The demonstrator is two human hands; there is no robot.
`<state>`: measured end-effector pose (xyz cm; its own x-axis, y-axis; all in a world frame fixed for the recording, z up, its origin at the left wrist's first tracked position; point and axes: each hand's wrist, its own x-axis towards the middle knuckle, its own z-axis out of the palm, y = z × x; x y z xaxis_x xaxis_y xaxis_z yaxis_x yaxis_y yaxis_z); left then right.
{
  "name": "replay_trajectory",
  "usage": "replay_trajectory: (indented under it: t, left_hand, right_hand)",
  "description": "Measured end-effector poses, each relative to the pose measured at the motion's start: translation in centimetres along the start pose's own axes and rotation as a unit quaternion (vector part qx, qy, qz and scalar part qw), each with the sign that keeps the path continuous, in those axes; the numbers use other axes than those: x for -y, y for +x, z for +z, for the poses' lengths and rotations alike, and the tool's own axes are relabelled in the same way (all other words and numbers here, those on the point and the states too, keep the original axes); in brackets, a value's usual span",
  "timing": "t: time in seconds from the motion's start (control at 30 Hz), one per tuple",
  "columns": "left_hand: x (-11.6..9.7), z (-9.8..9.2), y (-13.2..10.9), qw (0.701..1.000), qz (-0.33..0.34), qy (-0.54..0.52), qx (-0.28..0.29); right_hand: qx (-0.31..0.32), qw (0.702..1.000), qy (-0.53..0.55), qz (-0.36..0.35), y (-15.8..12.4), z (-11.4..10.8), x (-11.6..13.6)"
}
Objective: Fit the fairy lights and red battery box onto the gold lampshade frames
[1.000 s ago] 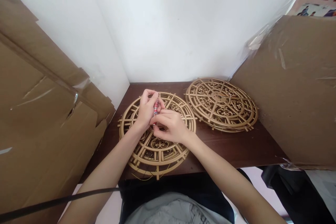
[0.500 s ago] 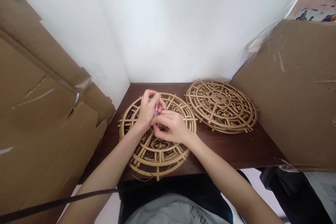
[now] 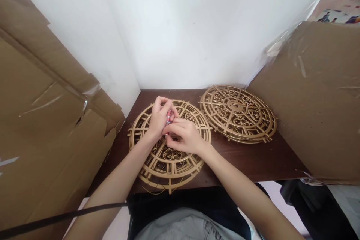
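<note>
Above a round gold lattice panel [image 3: 171,175], both hands come together. My left hand [image 3: 159,117] pinches the upper part of a slim stick-like object with a red, white and silver pattern [image 3: 168,117]. Lower on that same object, my right hand [image 3: 187,135] is closed with thumb and fingers around its bottom end. Fingers cover much of it, so its exact kind is hidden. The panel lies on others like it in a stack, with scrollwork inside its rings. Thin gold strands stick out at the near edge.
A second stack of gold lattice panels [image 3: 237,114] lies at the right on the dark brown table [image 3: 233,161]. Cardboard [image 3: 42,131] stands along the left side, and more cardboard [image 3: 317,101] on the right. A white wall [image 3: 191,37] rises behind. A black strap [image 3: 70,214] crosses the lower left.
Almost nothing differs. The view has shifted slightly, and both hands keep their hold on the patterned stick in nearly the same pose.
</note>
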<state>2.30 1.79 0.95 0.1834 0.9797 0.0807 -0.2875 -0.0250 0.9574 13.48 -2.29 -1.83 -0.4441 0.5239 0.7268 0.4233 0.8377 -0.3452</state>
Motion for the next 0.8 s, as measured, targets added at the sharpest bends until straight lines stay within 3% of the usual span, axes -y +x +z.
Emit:
replay_trajectory:
  t: [0.53, 0.67, 0.8]
  left_hand:
    - [0.0, -0.1, 0.1, 1.000, -0.002, -0.009, 0.003]
    - [-0.1, -0.6, 0.4, 0.999, -0.024, -0.040, -0.003]
    - [-0.3, -1.1, 0.7, 0.997, -0.043, -0.072, -0.002]
  right_hand:
    - [0.000, 1.000, 0.020, 0.001, 0.0, 0.2, 0.0]
    - [-0.027, 0.989, 0.131, 0.059, 0.2, -0.6, 0.3]
    - [-0.104, 0.951, 0.240, 0.163, 0.7, -2.2, 0.2]
